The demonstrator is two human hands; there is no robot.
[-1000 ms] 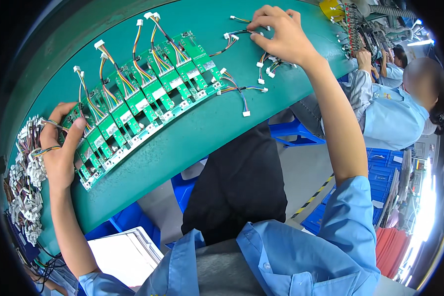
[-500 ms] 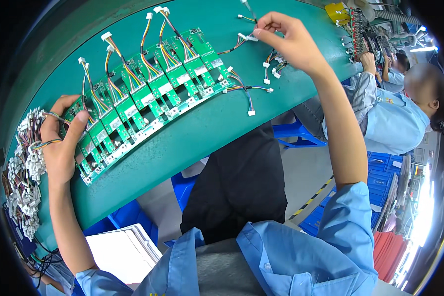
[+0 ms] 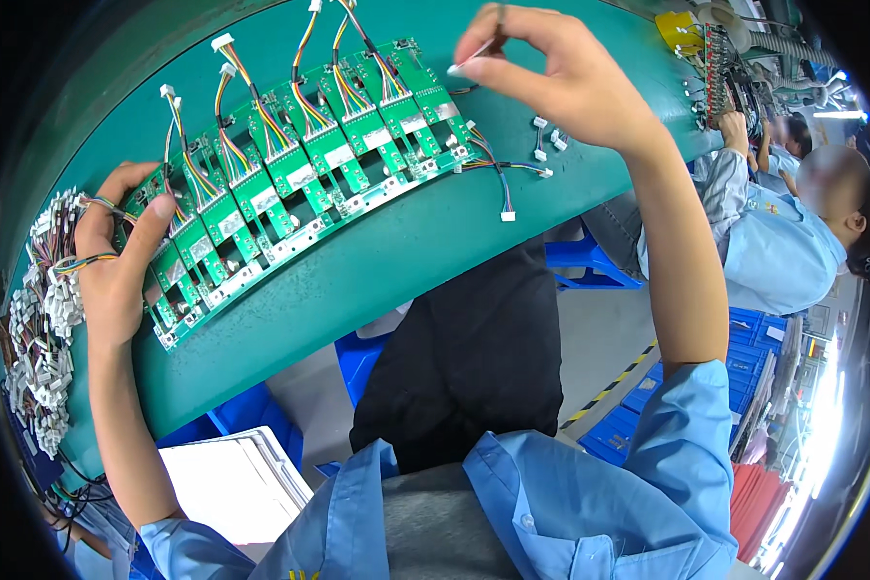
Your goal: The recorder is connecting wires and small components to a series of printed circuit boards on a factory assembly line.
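Note:
A long panel of several joined green circuit boards (image 3: pixel 300 176) lies tilted across the bench, its right end farther from me. Multicoloured wire harnesses with white plugs (image 3: pixel 224 43) stand up from most of its boards. My left hand (image 3: pixel 116 261) grips the panel's left end, thumb on top. A coloured cable (image 3: pixel 85 261) passes by its fingers. Above the bench, beyond the panel's right end, my right hand (image 3: pixel 561 77) pinches a wire harness (image 3: pixel 456 70). Its white plug shows at the fingertips; the rest is mostly hidden by the hand.
A big heap of white-plugged harnesses (image 3: pixel 43 338) lies at the left edge of the green bench (image 3: pixel 358 300). Loose harnesses (image 3: pixel 507 193) lie at the panel's right end, more plugs (image 3: pixel 541 140) beyond. A co-worker (image 3: pixel 783 232) sits at the right. Blue stools (image 3: pixel 590 259) stand below.
My right hand has moved left with the harness, closer to the panel's right end. My left hand keeps its grip on the panel. The whole view has shifted slightly.

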